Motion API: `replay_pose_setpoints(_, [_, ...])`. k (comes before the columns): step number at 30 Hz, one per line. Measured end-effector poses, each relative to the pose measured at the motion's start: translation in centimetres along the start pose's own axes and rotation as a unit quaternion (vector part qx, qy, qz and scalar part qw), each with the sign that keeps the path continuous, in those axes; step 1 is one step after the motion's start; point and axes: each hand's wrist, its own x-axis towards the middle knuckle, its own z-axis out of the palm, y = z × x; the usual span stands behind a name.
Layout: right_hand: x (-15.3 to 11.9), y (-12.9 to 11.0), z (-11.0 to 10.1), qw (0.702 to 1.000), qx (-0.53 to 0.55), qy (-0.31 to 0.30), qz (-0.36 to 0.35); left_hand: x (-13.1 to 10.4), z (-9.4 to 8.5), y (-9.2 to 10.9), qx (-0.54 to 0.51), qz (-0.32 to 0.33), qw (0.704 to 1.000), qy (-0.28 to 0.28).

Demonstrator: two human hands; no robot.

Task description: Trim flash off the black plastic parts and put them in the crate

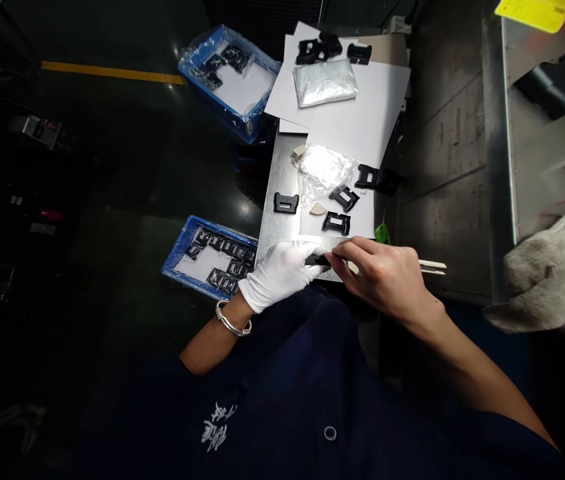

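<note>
My left hand (285,270), in a white glove, is closed around a small black plastic part (316,259) at the front edge of the metal table. My bare right hand (379,270) meets it from the right, thumb and fingertips pinched against the part's right end. A slim cream-coloured tool (432,267) with a split end sticks out behind my right hand; its other end is hidden by the fingers. Just beyond my hands lie similar black frames (336,223) on white paper, and one black frame (286,203) on bare metal. A cream wedge-shaped piece (318,209) is beside them.
Two blue bins (175,257) with black parts stand left of the table (275,173). Clear plastic bags (326,83) and more black parts (359,53) lie farther back. On the right are a metal bench (537,57) and a grey-white work glove (557,273) with a red cuff.
</note>
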Motion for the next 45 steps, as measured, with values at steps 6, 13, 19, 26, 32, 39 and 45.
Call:
replay_pose_setpoints(6, [0.50, 0.10, -0.35, 0.999, 0.011, -0.031, 0.006, 0.11, -0.12, 0.07, 0.001, -0.001, 1.000, -0.008])
replay_pose_setpoints(13, [0.55, 0.21, -0.54, 0.999, 0.020, -0.049, 0.006, -0.03, 0.07, -0.14, 0.015, 0.004, 1.000, -0.017])
replay_pose_setpoints(19, [0.57, 0.06, -0.57, 0.998, 0.013, -0.065, 0.012, -0.03, -0.01, 0.04, 0.022, -0.004, 0.999, -0.040])
replay_pose_setpoints(26, [0.43, -0.06, -0.53, 0.997, 0.028, -0.075, 0.019, -0.03, 0.06, 0.09, -0.001, 0.002, 1.000, -0.028])
replay_pose_setpoints(32, [0.23, 0.05, -0.40, 0.997, 0.030, -0.066, 0.011, -0.08, 0.21, -0.09, -0.007, -0.008, 0.999, -0.037])
replay_pose_setpoints(39, [0.07, 0.01, -0.42, 0.997, 0.026, -0.069, 0.013, -0.08, 0.32, 0.00, -0.025, -0.018, 0.999, -0.039])
replay_pose_setpoints(45, [-0.11, -0.07, -0.37, 0.997, 0.038, -0.073, 0.006, 0.15, 0.01, 0.17, -0.025, 0.009, 0.999, -0.022])
